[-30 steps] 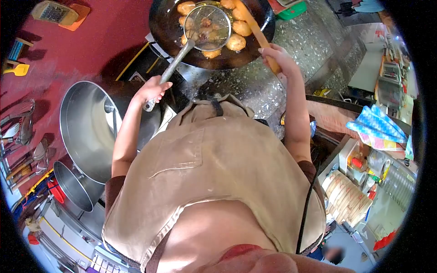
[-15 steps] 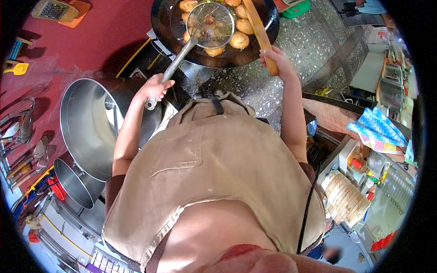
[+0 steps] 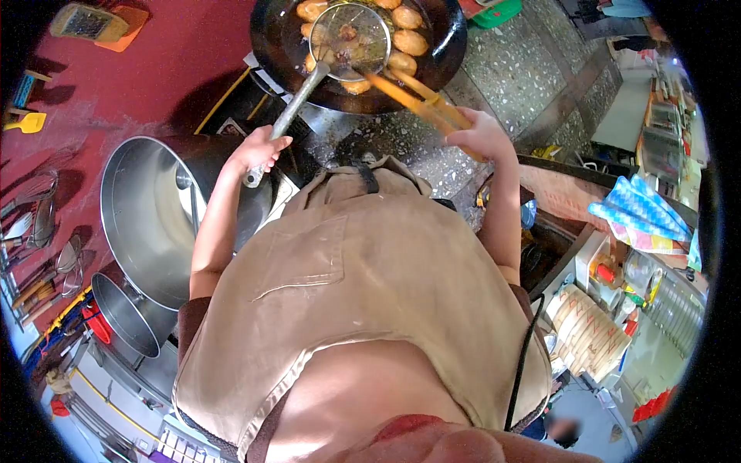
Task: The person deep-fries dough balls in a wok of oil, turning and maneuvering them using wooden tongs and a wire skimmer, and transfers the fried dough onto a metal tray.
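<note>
My left hand (image 3: 261, 149) is closed round the metal handle of a round mesh strainer (image 3: 350, 42), which lies over the middle of a dark wok (image 3: 441, 58). Small dark bits show in the mesh. Several golden-brown fried pieces (image 3: 410, 42) sit in oil around the strainer. In my right hand (image 3: 480, 136) is a pair of wooden tongs (image 3: 424, 105), blurred a little by motion. Their two arms are spread apart, with the tips near the strainer's lower right rim and a fried piece (image 3: 402, 63). Nothing can be made out between the tips.
A large steel pot (image 3: 147, 231) stands at the left, with a smaller steel pot (image 3: 127, 316) below it. Whisks and brushes (image 3: 46, 208) hang on the red wall. A speckled counter (image 3: 502, 73) borders the wok. Stacked bamboo steamers (image 3: 587, 332) and a blue checked cloth (image 3: 641, 208) are at the right.
My right hand has shifted slightly right and down; the tongs have swung leftward from the wok's right side, and their arms now show spread. My left hand and the strainer have barely moved.
</note>
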Demonstrator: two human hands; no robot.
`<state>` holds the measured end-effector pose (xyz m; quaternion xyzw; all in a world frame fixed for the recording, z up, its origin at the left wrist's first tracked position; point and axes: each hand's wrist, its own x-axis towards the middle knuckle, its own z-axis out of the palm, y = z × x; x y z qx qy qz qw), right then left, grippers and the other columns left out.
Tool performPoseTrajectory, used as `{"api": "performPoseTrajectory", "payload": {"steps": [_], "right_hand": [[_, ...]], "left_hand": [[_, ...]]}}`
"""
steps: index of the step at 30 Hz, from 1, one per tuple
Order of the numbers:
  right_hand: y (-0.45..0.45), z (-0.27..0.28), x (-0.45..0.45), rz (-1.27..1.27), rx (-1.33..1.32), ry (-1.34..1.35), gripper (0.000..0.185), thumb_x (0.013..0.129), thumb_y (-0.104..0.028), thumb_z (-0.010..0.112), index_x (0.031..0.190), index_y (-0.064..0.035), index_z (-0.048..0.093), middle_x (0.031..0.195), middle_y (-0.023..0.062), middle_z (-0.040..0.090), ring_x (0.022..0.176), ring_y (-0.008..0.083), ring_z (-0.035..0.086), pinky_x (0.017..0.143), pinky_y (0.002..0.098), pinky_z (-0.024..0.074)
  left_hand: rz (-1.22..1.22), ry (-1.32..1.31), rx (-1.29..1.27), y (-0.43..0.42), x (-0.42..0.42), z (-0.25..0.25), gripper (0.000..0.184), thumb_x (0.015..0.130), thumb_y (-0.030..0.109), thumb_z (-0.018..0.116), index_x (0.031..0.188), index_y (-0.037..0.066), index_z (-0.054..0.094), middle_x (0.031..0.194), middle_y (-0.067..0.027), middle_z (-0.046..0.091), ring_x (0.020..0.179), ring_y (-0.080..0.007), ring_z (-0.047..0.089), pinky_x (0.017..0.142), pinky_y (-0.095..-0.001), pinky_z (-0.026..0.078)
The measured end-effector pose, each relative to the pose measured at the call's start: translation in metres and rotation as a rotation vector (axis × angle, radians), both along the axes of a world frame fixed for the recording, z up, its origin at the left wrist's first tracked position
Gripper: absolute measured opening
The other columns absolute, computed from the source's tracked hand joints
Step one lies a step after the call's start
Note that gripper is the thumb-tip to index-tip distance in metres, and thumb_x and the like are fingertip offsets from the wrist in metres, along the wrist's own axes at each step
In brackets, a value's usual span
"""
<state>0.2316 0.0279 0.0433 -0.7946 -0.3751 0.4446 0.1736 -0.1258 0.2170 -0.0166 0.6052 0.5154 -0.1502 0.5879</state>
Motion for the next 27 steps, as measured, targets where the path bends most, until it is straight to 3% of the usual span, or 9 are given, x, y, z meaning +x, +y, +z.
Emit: {"api": "performPoseTrajectory", "payload": {"steps": [3,13,21,27], "right_hand": [[0.001,0.008,-0.011,0.187,-0.133,-0.322,0.071,0.051,-0.038,0.071,0.112,-0.0047,0.058,0.101,0.0189,0.061,0.095,0.0321,0.059,0.082,0.0365,0.0462],[0.027,-0.007,-0.027,0.285,-0.211,-0.461,0.067,0.051,-0.042,0.070,0.104,-0.0017,0.059,0.105,0.0188,0.060,0.099,0.0301,0.057,0.084,0.0375,0.0465],[0.033,-0.053,-0.039,0.258,-0.068,-0.498,0.064,0.054,-0.044,0.069,0.102,-0.0020,0.058,0.103,0.0181,0.060,0.098,0.0294,0.058,0.083,0.0379,0.0468],[0.039,-0.052,-0.047,0.265,-0.142,-0.517,0.060,0.057,-0.042,0.068,0.101,-0.0028,0.059,0.102,0.0176,0.061,0.097,0.0300,0.058,0.082,0.0387,0.0475]], "left_hand": [[0.004,0.001,0.002,-0.001,0.001,0.000,0.032,0.086,0.033,0.058,0.078,0.007,0.040,0.056,0.0017,0.044,0.042,-0.0083,0.043,0.037,-0.0251,0.038],[0.020,-0.033,-0.019,-0.001,0.000,-0.003,0.032,0.086,0.032,0.058,0.078,0.007,0.040,0.056,0.0010,0.044,0.042,-0.0094,0.043,0.037,-0.0256,0.038],[0.190,-0.202,-0.173,-0.011,-0.003,-0.017,0.031,0.084,0.032,0.061,0.085,0.009,0.041,0.055,0.0037,0.043,0.041,-0.0063,0.042,0.036,-0.0221,0.036],[0.261,-0.293,-0.095,-0.034,-0.006,-0.024,0.030,0.085,0.031,0.061,0.088,0.008,0.042,0.054,0.0037,0.044,0.041,-0.0067,0.042,0.037,-0.0216,0.036]]}}
